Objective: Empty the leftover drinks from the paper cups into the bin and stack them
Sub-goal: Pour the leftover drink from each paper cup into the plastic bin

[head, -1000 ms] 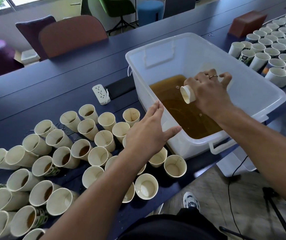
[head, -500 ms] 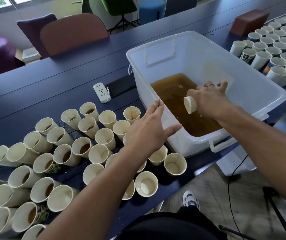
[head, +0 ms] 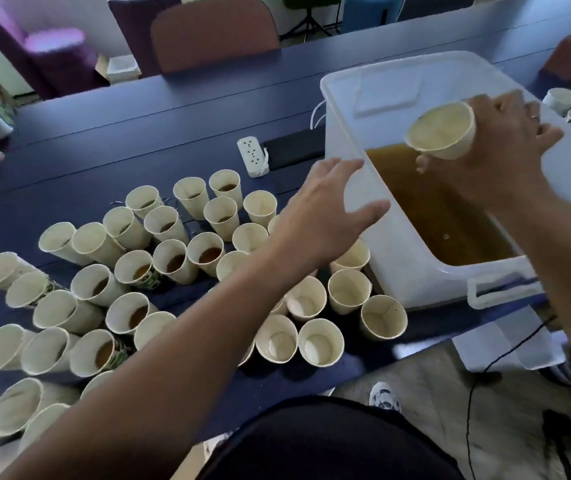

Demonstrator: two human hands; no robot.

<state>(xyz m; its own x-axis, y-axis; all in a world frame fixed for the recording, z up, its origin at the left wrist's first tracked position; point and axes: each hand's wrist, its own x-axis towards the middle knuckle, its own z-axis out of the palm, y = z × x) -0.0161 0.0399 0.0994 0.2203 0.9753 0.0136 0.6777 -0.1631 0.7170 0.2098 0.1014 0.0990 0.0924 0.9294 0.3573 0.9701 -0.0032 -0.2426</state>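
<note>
Paper, thin and light: the cup (head: 441, 134) in the right hand (head: 495, 147), gripped round its wall over the bin (head: 398, 258), will crush if squeezed, so hold mid-wall, gently. Left hand (head: 325, 216) hovers spread and empty above the table's (head: 138, 133) cups (head: 173, 265).

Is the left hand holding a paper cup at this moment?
No, the left hand is open with straight fingers above the cups, holding nothing; only the right hand grips a cup over the bin.

Cream paper cups (head: 187, 258), a couple green-printed, on a navy desk (head: 110, 140); translucent white bin (head: 391, 258) holds brown liquid (head: 450, 223).
</note>
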